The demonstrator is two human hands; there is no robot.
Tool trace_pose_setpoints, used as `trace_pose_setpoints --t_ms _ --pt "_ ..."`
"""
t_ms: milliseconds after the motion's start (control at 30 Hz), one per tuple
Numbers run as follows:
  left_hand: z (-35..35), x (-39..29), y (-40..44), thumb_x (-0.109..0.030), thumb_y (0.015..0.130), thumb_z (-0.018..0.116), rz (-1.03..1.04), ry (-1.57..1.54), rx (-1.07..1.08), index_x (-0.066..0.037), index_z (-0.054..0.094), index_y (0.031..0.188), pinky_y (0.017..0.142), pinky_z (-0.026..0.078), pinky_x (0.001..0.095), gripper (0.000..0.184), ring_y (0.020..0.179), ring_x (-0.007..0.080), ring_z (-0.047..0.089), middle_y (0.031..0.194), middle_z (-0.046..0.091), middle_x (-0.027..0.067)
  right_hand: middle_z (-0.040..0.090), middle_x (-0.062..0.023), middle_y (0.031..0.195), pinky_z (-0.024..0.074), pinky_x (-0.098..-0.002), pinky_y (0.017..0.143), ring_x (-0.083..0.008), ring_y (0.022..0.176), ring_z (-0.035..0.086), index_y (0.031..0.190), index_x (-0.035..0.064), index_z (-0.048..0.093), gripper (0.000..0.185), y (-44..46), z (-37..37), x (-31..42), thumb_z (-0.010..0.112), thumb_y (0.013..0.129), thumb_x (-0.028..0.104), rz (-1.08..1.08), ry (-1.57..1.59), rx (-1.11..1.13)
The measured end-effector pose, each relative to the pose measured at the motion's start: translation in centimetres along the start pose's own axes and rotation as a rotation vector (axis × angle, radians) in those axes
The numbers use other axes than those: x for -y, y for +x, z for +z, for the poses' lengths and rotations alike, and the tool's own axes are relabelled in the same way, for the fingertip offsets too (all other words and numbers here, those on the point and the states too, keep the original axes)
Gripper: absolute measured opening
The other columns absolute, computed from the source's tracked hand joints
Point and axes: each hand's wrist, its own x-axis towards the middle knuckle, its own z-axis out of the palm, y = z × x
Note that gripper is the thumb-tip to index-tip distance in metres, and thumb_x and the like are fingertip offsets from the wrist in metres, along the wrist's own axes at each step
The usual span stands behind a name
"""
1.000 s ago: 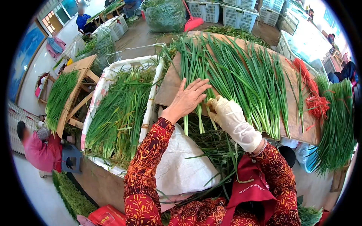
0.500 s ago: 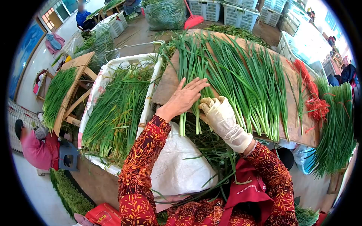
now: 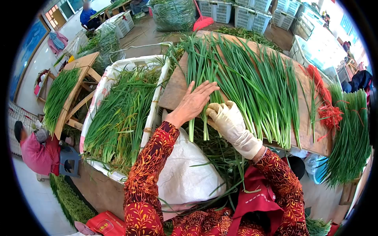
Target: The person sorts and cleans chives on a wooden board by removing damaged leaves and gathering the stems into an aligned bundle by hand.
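Note:
Long green garlic chives with pale stem ends lie spread over a wooden board. My bare left hand rests flat on the leftmost chives, its fingers stretched out toward the right. Just beside it, my right hand wears a cream glove; its fingers are curled in at the stems of the same small bunch, and the fingertips are partly hidden. Below my hands, a few white stem ends hang past the board's near edge. A white sack lies under them, with loose leaves at its side.
Left of the board stands a white crate heaped with chives. Red ties lie at the board's right end, beside bundled chives. A person in pink sits at far left near another board. Stacked crates and a red dustpan are behind.
A few stem ends under my hands have shifted slightly, and fewer show there now. My left hand stays on the chives; my gloved right hand has barely moved.

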Motion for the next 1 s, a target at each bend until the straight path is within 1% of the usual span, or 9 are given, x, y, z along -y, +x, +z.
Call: trace_pose_setpoints --t_ms 200,300,400,533,667,767,867,900,1000 --pt "-0.1 -0.1 0.2 -0.019 0.098 0.04 -0.074 -0.088 0.015 -0.019 0.035 0.141 0.114 0.009 0.0526 0.044 0.14 0.0211 0.024 0.149 0.032 0.0022 0.06 0.0029 0.096 0.0394 -0.0396 0.087 -0.0184 0.087 0.058 0.09 0.0157 0.062 0.02 0.2 -1.0 -0.5 0.07 0.074 0.023 -0.065 -0.015 0.015" --pt "-0.8 0.2 0.0 -0.027 0.098 0.04 -0.053 -0.158 0.021 -0.019 0.035 0.141 0.114 0.009 0.0532 0.044 0.14 0.0212 0.024 0.15 0.031 0.002 0.061 0.0031 0.097 0.0388 -0.04 0.089 -0.0186 0.089 0.059 0.089 0.0156 0.062 0.016 0.1 -1.9 -1.1 0.068 0.075 0.02 -0.085 0.041 -0.029" --pt "-0.6 0.2 -0.1 -0.035 0.099 0.039 -0.042 -0.033 0.059 -0.02 0.035 0.142 0.114 0.009 0.0537 0.045 0.141 0.0216 0.023 0.15 0.03 0.0019 0.061 0.0008 0.091 0.0398 -0.0386 0.088 -0.0182 0.085 0.059 0.089 0.0141 0.062 0.014 -0.2 -2.6 -2.4 0.065 0.076 0.02 -0.129 0.131 -0.112" --pt "-0.1 -0.2 0.3 -0.039 0.1 0.036 -0.067 0.052 0.088 -0.02 0.034 0.142 0.114 0.008 0.0534 0.047 0.141 0.0219 0.021 0.151 0.029 0.0016 0.061 -0.0001 0.092 0.0402 -0.038 0.086 -0.0193 0.086 0.06 0.087 0.0119 0.061 0.014 -0.2 -2.5 -3.6 0.066 0.074 0.015 -0.168 0.289 -0.022" --pt "-0.1 -0.3 0.4 -0.04 0.099 0.035 -0.093 0.066 0.112 -0.021 0.033 0.143 0.114 0.008 0.0534 0.047 0.142 0.0212 0.02 0.152 0.027 0.0011 0.063 -0.0018 0.095 0.0412 -0.0366 0.083 -0.0203 0.088 0.06 0.087 0.0106 0.062 0.015 0.0 -3.0 -3.9 0.066 0.073 0.013 -0.193 0.294 0.033" --pt "-0.1 -0.5 0.4 -0.04 0.099 0.036 -0.111 0.05 0.121 -0.021 0.032 0.143 0.114 0.007 0.0535 0.048 0.142 0.0205 0.019 0.152 0.027 0.0005 0.065 -0.0017 0.094 0.043 -0.0336 0.083 -0.021 0.089 0.061 0.082 0.0097 0.061 0.013 -0.4 -3.9 -3.6 0.067 0.072 0.006 -0.051 0.394 0.105" --pt "0.1 -0.4 0.4 -0.041 0.099 0.036 -0.12 0.052 0.117 -0.021 0.032 0.143 0.114 0.006 0.0531 0.048 0.142 0.0198 0.019 0.152 0.027 -0.0004 0.066 -0.0017 0.09 0.045 -0.0311 0.079 -0.0223 0.083 0.062 0.08 0.0088 0.059 0.015 -1.3 -4.9 -3.4 0.067 0.07 0.001 -0.055 0.39 0.026" --pt "0.2 -0.4 0.4 -0.041 0.099 0.036 -0.119 0.055 0.116 -0.021 0.032 0.143 0.114 0.006 0.0529 0.048 0.142 0.0196 0.019 0.152 0.027 -0.0007 0.064 -0.0063 0.08 0.0469 -0.0368 0.068 -0.0281 0.066 0.061 0.077 0.0099 0.06 0.007 -1.5 -5.0 -3.5 0.065 0.073 0.009 -0.092 0.402 -0.013" --pt "0.3 -0.4 0.3 -0.04 0.099 0.037 -0.109 0.051 0.09 -0.021 0.033 0.142 0.114 0.006 0.0525 0.047 0.142 0.0192 0.019 0.151 0.028 -0.0014 0.061 -0.0057 0.076 0.0476 -0.0358 0.069 -0.0275 0.069 0.061 0.082 0.0111 0.059 0.011 -3.3 -6.8 -3.2 0.067 0.076 0.016 0.208 0.597 0.231"
